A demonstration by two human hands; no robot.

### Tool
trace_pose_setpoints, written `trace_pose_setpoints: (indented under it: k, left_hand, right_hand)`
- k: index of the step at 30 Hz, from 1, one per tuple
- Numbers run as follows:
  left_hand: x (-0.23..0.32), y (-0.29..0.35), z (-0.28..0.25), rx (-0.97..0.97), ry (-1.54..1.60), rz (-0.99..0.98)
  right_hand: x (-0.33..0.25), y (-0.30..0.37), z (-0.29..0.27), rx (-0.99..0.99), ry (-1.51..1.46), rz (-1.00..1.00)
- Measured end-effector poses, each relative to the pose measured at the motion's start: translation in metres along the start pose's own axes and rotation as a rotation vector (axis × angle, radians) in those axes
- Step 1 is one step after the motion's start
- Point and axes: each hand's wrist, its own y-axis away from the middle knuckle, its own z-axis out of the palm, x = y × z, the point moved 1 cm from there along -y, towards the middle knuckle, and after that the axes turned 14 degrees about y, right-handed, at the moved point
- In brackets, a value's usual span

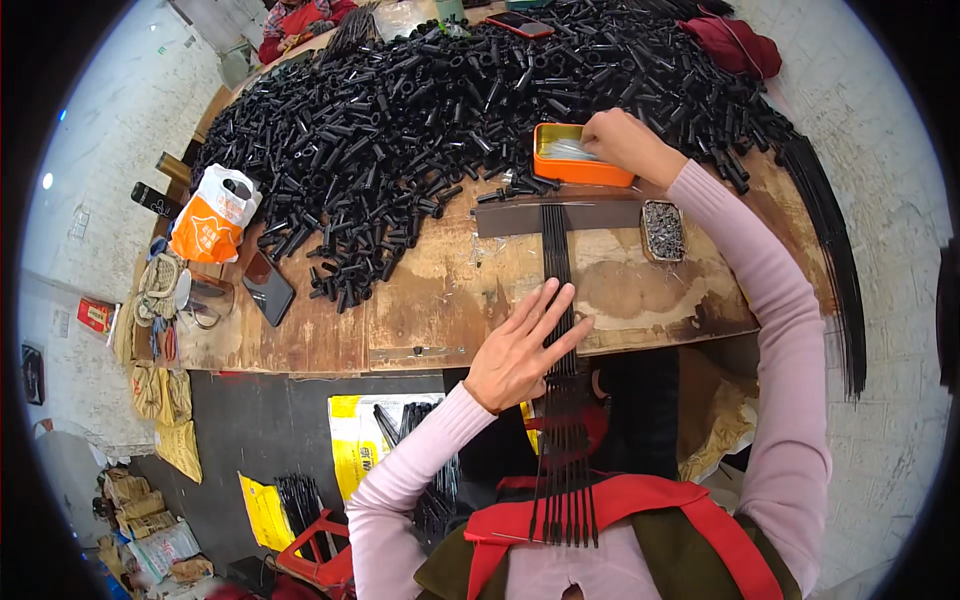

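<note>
My left hand (pixel 518 352) lies with fingers stretched and spread over a row of thin black rods (pixel 566 430). The rods run from a dark flat strip (pixel 603 217) on the table, over its near edge and toward my lap, fanning out slightly. At the far right, my right hand (pixel 628 142) reaches into an orange box (pixel 585 174), fingers bent together. Thin pale pins or wires (pixel 566 149) lie in that box; whatever the right fingertips hold is hidden. Beside the strip stands a small box of tiny metal pieces (pixel 662 232).
A large heap of black tubular parts (pixel 400 120) covers the far table. A phone (pixel 268 288) and an orange-white bag (pixel 215 215) sit at the left. Long black rods (pixel 835 270) hang off the right edge. A person (pixel 295 25) sits beyond. A red stool (pixel 320 560) stands below.
</note>
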Motion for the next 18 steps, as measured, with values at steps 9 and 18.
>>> trace_pose_setpoints:
  k: [9, 18]
  left_hand:
    - [-0.002, 0.003, 0.002, 0.001, -0.005, -0.013]
    - [-0.002, 0.002, 0.004, 0.002, -0.008, -0.015]
  right_hand:
    - [-0.047, 0.063, -0.025, 0.199, -0.157, -0.336]
    - [-0.045, 0.079, -0.023, 0.122, -0.17, -0.267]
